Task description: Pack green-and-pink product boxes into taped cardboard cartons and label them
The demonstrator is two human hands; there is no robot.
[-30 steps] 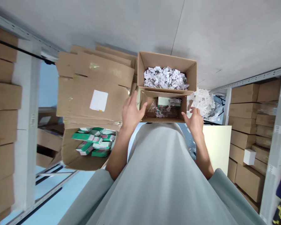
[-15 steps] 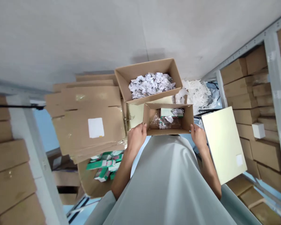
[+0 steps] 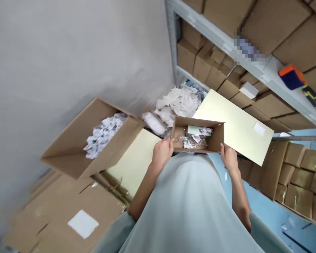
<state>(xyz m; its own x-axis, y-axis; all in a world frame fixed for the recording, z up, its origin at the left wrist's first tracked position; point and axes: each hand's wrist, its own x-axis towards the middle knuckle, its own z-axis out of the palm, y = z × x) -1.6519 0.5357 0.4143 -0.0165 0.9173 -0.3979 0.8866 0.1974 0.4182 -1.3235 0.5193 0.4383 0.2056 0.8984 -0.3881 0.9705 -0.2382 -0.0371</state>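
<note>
I hold a small open cardboard box (image 3: 218,137) in front of my chest. My left hand (image 3: 162,154) grips its left near corner and my right hand (image 3: 228,156) grips its right near corner. Inside the box lie a green and white carton (image 3: 195,131), crumpled paper bits and clear plastic wrap. To the left, a larger open cardboard box (image 3: 81,151) filled with shredded white paper (image 3: 102,131) sits tilted on the floor.
A pale yellow board (image 3: 234,126) lies to the right of the held box. White shredded paper (image 3: 177,102) is heaped beyond it. Metal shelving (image 3: 252,66) with cardboard boxes fills the right side. Flattened cartons (image 3: 68,211) lie at lower left.
The view has swung to the right with the small box still in both hands. The large box with shredded paper now sits further left, and the shelving on the right has come closer.
</note>
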